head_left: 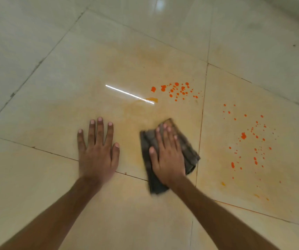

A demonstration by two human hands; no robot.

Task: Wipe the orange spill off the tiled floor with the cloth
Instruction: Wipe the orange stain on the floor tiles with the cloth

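Observation:
A folded dark grey cloth (pixel 190 156) lies flat on the glossy cream tiled floor (pixel 54 87). My right hand (pixel 166 156) presses down on it with straight, spread fingers. My left hand (pixel 98 150) rests flat on the bare tile to the left of the cloth, fingers spread. One cluster of orange spill drops (pixel 178 90) sits above the cloth. A second, wider scatter of orange drops (pixel 251 141) lies on the adjoining tile to the right. A pale orange smear (pixel 136 112) tints the tile around both hands.
Dark grout lines (pixel 202 123) cross the floor between large tiles. A bright streak of reflected light (pixel 128 94) lies on the tile above my hands. A small orange puddle (pixel 153 100) sits at the streak's right end.

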